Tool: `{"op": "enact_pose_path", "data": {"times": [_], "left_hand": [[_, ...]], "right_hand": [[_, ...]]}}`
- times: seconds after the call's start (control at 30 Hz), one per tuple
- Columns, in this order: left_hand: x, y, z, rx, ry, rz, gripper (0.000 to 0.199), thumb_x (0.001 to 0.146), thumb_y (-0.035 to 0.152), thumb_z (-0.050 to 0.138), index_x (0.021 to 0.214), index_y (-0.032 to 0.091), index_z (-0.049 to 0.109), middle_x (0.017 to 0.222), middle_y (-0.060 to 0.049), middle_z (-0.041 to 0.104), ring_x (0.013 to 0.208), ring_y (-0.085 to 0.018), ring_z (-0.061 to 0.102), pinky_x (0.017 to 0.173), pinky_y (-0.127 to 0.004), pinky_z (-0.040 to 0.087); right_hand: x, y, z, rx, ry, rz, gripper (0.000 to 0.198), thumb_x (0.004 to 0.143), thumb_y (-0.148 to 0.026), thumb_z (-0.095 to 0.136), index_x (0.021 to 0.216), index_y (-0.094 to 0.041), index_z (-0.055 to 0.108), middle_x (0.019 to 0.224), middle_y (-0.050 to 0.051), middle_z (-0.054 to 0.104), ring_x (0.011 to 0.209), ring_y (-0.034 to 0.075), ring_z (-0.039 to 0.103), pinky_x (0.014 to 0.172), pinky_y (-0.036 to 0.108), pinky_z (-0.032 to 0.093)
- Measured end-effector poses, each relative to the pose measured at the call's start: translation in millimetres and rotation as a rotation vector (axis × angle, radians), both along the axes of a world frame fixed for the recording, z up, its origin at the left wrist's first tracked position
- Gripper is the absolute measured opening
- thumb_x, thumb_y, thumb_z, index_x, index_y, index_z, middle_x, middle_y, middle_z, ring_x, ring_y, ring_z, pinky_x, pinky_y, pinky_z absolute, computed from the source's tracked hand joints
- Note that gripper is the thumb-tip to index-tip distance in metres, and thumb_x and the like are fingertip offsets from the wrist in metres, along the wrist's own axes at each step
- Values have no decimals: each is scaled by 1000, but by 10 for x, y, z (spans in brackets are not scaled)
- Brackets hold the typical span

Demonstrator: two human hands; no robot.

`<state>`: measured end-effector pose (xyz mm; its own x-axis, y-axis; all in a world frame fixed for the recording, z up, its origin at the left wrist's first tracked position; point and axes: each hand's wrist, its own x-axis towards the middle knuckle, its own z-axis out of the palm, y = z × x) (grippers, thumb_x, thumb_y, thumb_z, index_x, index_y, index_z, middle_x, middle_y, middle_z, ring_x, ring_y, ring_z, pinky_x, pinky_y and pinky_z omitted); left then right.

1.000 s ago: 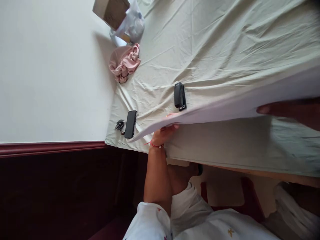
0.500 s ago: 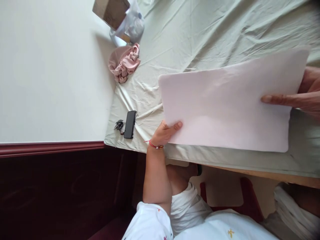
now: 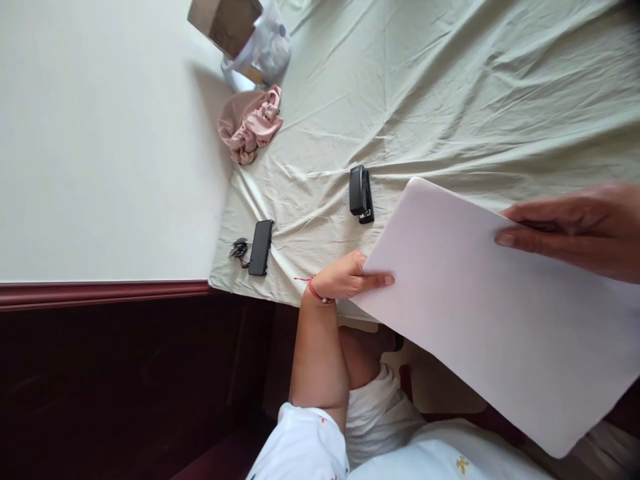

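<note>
Both hands are on a white paper stack (image 3: 500, 313); whether it is one sheet or several, cannot tell. The left hand (image 3: 350, 280), with a red thread (image 3: 316, 293) on the wrist, is closed on the stack's near-left edge, thumb lying flat on top and the other fingers hidden below. The right hand (image 3: 575, 230) pinches the far-right edge, fingers over the top face.

The paper is lifted clear and tilted. Its upper part hangs over the counter (image 3: 450, 87), which is covered with a wrinkled pale green sheet, and its lower part hangs past the counter edge over the person's lap.

A black stapler (image 3: 361, 193) lies on the sheet just beside the paper's upper-left corner, apart from both hands, nothing in its mouth.

Progress as judged: paper is picked up and gripped two-handed, but not laid down or squared on the surface. The stapler is untouched.

Further left near the counter edge lie a black phone (image 3: 261, 247) and keys (image 3: 239, 250), touching or nearly so. By the wall are a pink cloth (image 3: 250, 123), a plastic bag (image 3: 265, 50) and a brown box (image 3: 225, 23).
</note>
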<state>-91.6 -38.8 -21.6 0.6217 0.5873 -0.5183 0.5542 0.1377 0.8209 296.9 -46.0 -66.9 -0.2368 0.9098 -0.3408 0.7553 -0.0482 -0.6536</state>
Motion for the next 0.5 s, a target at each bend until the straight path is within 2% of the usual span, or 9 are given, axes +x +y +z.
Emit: {"op": "enact_pose_path", "data": {"times": [0.07, 0.13, 0.23, 0.33, 0.43, 0.5], "left_hand": [[-10, 14, -16, -71, -1, 77, 45, 86, 57, 77, 88, 12, 77, 84, -6, 74, 74, -16, 66, 66, -25, 54], [-40, 37, -40, -95, -27, 216, 45, 81, 56, 83, 90, 12, 76, 81, -5, 73, 69, -13, 63, 61, -24, 51], [-86, 86, -84, 27, -89, 498, 45, 71, 48, 91, 95, 15, 73, 74, -1, 69, 60, -10, 58, 50, -19, 40], [-72, 130, -122, 126, -96, 724, 44, 65, 39, 92, 95, 16, 69, 62, 3, 63, 52, -8, 54, 45, -18, 31], [8, 164, -151, 157, -106, 870, 40, 65, 31, 88, 95, 17, 65, 58, 7, 59, 46, -7, 51, 45, -18, 31], [73, 189, -171, 185, -109, 958, 34, 68, 26, 82, 94, 18, 62, 55, 9, 57, 43, -6, 49, 45, -19, 31]], "right_hand": [[-68, 31, 44, -53, -9, 35, 65, 82, -90, 54, 105, -34, 78, 94, 2, 77, 71, 19, 68, 52, 29, 47], [-129, 58, 102, -136, -6, -31, 54, 87, -80, 58, 100, -31, 78, 95, 2, 77, 72, 19, 70, 56, 28, 51], [-233, 46, 199, -370, 168, -251, 36, 92, -61, 67, 103, -28, 76, 97, 4, 78, 72, 20, 73, 57, 28, 55], [-363, 0, 291, -577, 364, -453, 30, 92, -49, 70, 110, -25, 74, 98, 10, 78, 69, 26, 73, 52, 33, 58], [-475, -22, 353, -663, 434, -515, 25, 90, -42, 72, 104, -21, 73, 94, 14, 77, 64, 27, 72, 47, 33, 56], [-512, -19, 370, -666, 461, -519, 22, 88, -40, 74, 98, -20, 73, 89, 14, 76, 59, 26, 70, 44, 31, 53]]}}
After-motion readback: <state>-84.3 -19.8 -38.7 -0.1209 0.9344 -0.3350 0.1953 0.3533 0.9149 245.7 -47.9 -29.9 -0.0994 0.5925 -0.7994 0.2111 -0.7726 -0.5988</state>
